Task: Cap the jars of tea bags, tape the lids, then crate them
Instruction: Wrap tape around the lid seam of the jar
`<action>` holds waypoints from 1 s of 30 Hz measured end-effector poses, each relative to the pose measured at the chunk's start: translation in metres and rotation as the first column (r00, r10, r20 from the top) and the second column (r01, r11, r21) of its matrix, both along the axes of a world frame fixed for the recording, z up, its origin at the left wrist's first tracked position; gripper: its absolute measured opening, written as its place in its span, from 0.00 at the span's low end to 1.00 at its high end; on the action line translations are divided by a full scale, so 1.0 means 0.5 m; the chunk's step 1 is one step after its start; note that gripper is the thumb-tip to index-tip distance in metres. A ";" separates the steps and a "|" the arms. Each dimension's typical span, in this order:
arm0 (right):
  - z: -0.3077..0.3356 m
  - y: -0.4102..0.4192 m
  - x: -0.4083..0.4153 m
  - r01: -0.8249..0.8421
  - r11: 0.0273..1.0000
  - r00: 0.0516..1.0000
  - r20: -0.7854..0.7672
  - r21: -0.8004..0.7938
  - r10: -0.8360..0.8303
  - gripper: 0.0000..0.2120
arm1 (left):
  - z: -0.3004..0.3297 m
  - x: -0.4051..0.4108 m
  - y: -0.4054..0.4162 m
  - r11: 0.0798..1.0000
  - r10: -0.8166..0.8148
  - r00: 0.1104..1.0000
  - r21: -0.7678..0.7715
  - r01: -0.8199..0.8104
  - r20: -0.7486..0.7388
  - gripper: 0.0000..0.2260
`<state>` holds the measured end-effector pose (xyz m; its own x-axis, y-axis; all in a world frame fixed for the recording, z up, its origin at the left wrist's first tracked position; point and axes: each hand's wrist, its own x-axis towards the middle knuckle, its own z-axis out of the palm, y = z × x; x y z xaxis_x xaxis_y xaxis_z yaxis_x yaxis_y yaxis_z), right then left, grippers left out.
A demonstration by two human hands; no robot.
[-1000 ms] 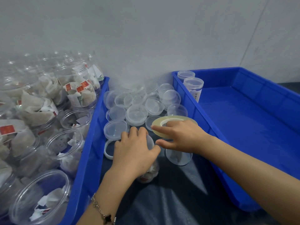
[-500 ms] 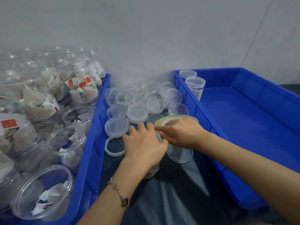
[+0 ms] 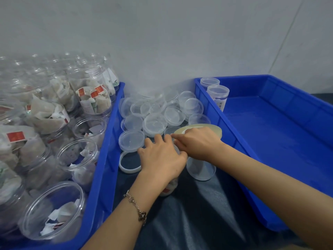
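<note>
Taping one jar: left hand is gripping its lid, right hand is pinching the tape roll; two jars are sitting crated, many are waiting uncapped.

A small packing workshop: 2 blue crates flank the fingers, with bulk tea-bag jars and loose lids.

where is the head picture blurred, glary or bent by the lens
Head view: the clear plastic jars of tea bags at far left smear into soft blur; the blue plastic crate floor on the right carries a pale sheen; its rim bows outward, a wide-angle effect; the hands mid-frame are fairly sharp under flat, even light.
</note>
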<state>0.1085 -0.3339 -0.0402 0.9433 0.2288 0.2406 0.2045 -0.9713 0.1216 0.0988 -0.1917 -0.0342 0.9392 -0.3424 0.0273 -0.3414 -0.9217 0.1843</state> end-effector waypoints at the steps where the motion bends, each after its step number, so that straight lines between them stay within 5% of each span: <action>1: -0.002 0.002 0.003 0.013 1.000 1.000 0.002 0.012 -0.013 0.18 | 0.000 0.002 0.000 1.000 0.005 1.000 0.005 -0.005 0.003 0.24; 11: -0.024 0.019 0.026 0.025 0.998 1.000 0.012 0.063 -0.026 0.14 | 0.003 0.015 0.002 0.999 0.028 1.000 0.028 -0.028 -0.009 0.24; 15: 0.034 -0.008 0.084 0.249 0.949 0.968 -0.022 0.192 -0.249 0.11 | -0.001 -0.015 -0.005 0.994 -0.092 0.996 0.064 0.092 -0.006 0.23; 21: 0.090 0.029 0.128 -0.102 0.973 0.981 0.186 0.208 0.063 0.17 | -0.008 -0.023 0.000 0.998 -0.057 0.998 0.035 0.057 -0.009 0.23; 25: 0.045 0.031 0.108 -0.031 0.950 0.983 0.184 0.311 -0.028 0.26 | -0.009 -0.027 -0.002 1.000 -0.022 1.000 -0.019 0.022 0.009 0.21; 30: -0.047 0.029 0.056 0.040 0.982 0.999 0.013 0.187 -0.043 0.23 | -0.009 -0.025 -0.010 0.999 0.005 1.000 -0.036 -0.004 0.008 0.26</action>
<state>0.1363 -0.3193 -0.0635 0.9464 0.1392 0.2914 0.1631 -0.9848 -0.0591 0.0865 -0.1966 -0.0386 0.9404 -0.3368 0.0472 -0.3389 -0.9161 0.2145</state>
